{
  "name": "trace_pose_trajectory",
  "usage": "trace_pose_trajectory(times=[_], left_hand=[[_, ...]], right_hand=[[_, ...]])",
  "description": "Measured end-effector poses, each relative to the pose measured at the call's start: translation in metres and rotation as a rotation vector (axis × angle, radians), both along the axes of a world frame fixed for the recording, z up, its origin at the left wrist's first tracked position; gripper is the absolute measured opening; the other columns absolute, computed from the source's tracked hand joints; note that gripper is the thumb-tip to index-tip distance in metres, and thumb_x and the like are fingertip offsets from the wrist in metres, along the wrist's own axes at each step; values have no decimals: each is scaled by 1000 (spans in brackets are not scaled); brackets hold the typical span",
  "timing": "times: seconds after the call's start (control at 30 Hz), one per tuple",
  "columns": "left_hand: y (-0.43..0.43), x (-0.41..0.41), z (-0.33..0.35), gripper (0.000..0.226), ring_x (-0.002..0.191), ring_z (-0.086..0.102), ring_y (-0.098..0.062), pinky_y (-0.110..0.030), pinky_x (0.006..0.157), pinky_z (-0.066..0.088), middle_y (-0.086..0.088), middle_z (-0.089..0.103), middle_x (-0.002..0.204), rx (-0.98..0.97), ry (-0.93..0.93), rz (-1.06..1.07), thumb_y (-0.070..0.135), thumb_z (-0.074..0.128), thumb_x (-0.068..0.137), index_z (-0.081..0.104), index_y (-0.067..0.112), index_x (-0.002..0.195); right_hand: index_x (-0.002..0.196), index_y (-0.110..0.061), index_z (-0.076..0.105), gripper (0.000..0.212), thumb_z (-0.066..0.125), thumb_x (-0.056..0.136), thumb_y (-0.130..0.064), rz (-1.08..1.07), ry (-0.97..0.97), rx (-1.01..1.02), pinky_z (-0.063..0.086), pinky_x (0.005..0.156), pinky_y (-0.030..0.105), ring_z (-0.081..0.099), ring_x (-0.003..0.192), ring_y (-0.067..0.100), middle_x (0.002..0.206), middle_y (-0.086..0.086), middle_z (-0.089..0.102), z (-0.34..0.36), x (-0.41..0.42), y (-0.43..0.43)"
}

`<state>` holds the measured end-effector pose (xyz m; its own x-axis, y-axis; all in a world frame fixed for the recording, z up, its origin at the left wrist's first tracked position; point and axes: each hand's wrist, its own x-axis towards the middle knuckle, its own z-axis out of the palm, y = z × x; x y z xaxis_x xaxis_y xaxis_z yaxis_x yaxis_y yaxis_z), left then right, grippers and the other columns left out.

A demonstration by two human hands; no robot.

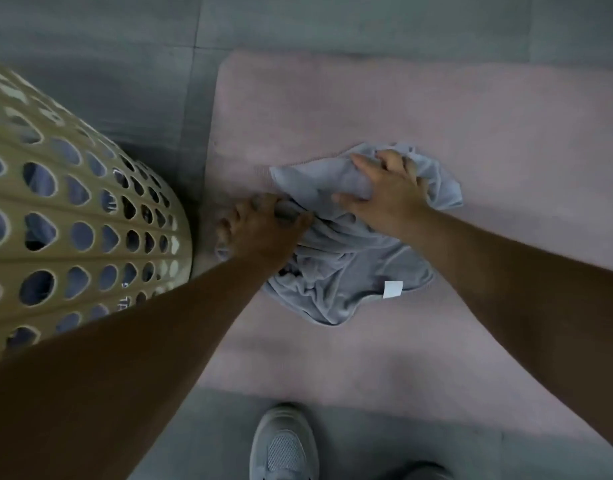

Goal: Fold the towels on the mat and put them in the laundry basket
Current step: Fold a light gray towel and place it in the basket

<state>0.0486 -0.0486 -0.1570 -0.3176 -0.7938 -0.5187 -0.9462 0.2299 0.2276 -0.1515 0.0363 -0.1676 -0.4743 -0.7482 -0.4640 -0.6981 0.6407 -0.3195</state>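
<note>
The tiled floor bears a pink mat, holding a crumpled towel, beside a perforated laundry basket.

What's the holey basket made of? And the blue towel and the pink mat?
The basket looks like hard beige plastic: smooth wall, neat moulded holes. The towel seems soft matte cloth, maybe microfibre: it crumples into folds, with a white tag. The mat looks soft and matte, fabric or foam; too blurred to tell.
</note>
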Motion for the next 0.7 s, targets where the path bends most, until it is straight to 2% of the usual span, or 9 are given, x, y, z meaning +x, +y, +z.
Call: trace_pose_trajectory(times=[0.1,0.17,0.27,0.33,0.43,0.5,0.57,0.63,0.7], left_hand=[[0,-9,2,57,133,38,-33,-49,114,23,-9,47,140,19,97,36,70,51,87,54,30,127],[-3,-14,8,47,118,50,-32,-49,108,34,-5,57,121,95,195,120,67,50,87,58,27,111],[1,-15,34,40,83,57,-19,-39,87,49,3,57,83,145,443,258,59,52,82,54,19,88],[7,-11,59,34,74,54,-8,-30,76,43,8,56,78,141,515,303,49,62,90,56,15,90],[16,-1,96,24,88,63,-12,-30,80,50,7,65,91,209,609,485,41,64,92,63,19,100],[24,2,128,22,89,63,-8,-25,75,50,11,64,92,221,629,557,41,65,92,63,21,102],[35,3,164,22,87,63,-5,-21,70,49,12,64,91,247,644,570,42,65,93,62,23,103],[46,0,200,18,86,66,-8,-27,72,54,9,66,90,294,665,556,42,65,93,61,26,99],[53,-6,238,18,87,68,-12,-38,77,59,6,69,91,311,683,530,42,66,92,63,25,95]], right_hand=[[133,-38,51,59,52,84,-70,-19,-56,-37,40,103,49,45,125,34,136,7,42,-9,2,-4],[92,-30,59,32,51,86,-60,-73,-180,-162,45,82,32,58,99,27,108,6,57,-3,4,-2],[69,-19,48,34,61,94,-37,-217,-290,-367,38,57,28,46,59,12,67,0,50,27,8,3],[66,-18,46,35,61,96,-29,-301,-306,-420,32,49,17,40,52,5,64,-2,46,56,8,13],[68,-14,45,34,60,95,-29,-363,-304,-388,32,49,17,37,55,6,64,-3,44,102,8,32],[79,-7,50,29,61,95,-28,-431,-332,-394,33,51,16,42,61,9,71,1,50,135,11,45],[83,-12,52,20,62,94,-23,-477,-359,-439,35,53,10,47,61,0,75,-3,54,175,17,57],[95,-21,55,6,61,96,-20,-495,-376,-471,36,59,2,52,68,-12,83,-10,58,214,22,68],[110,-28,58,16,58,97,-18,-510,-404,-489,36,65,-1,54,77,-18,93,-17,61,252,24,81]])
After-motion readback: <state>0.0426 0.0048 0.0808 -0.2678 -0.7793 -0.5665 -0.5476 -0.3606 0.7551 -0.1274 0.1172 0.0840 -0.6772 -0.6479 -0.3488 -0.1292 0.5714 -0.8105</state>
